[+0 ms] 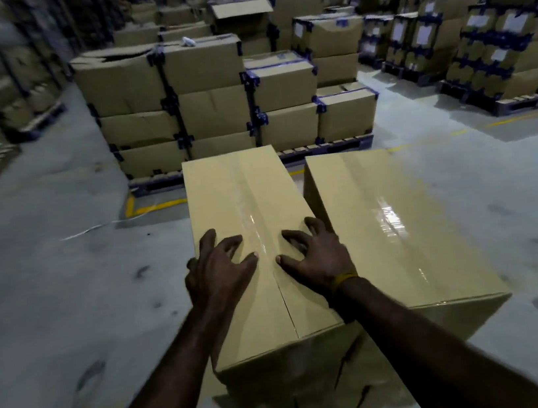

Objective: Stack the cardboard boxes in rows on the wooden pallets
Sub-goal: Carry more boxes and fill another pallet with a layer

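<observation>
Cardboard, plain brown, clear-taped along the top seam: near box (pixel 252 240), centre of frame, long and rectangular, its base hidden by lower boxes. Left hand (pixel 217 273) and right hand (pixel 317 259) lie on its lid, fingers spread and slightly bent, gripping nothing. Second box (pixel 396 231) just beside it, to the right, tape glossy. Stacked boxes (pixel 177 106) on a pallet (pixel 322 149), upper centre, with dark corner pieces. White labels (pixel 423 33), upper right, too blurred to read. Yellow wristband (pixel 342 280) on the right wrist.
</observation>
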